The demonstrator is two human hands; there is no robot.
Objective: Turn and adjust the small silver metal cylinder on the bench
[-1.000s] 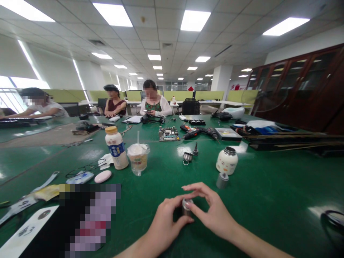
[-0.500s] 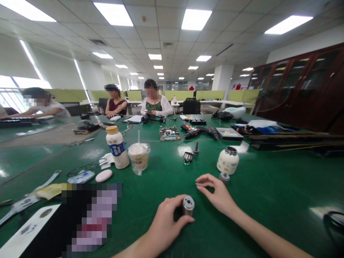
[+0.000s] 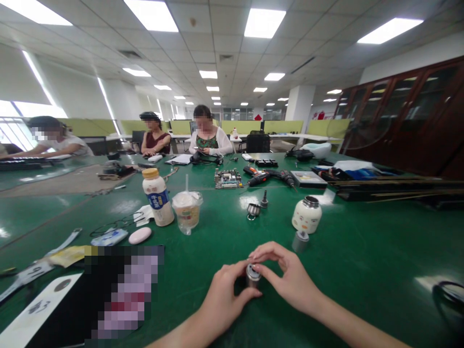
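My left hand is closed around the side of a small silver cylinder, which looks like an electric motor standing upright on the green table. Thumb and fingertips of my right hand meet at its top face. Whatever they may pinch there is too small or hidden to make out. A second silver cylinder stands to the right, in front of a white jar-like bottle with painted faces. Farther off lie a small metal cup-shaped part with a ring and a dark grey stepped part.
Left of my hands stand a milk bottle and a plastic drink cup, with a pink oval case nearby. Behind lie a circuit board and power drills. Several people sit across the table. A black cable is at right.
My right hand moved off the motor toward the right, near the second cylinder, then came back onto the motor's top. My left hand kept its hold on the motor throughout.
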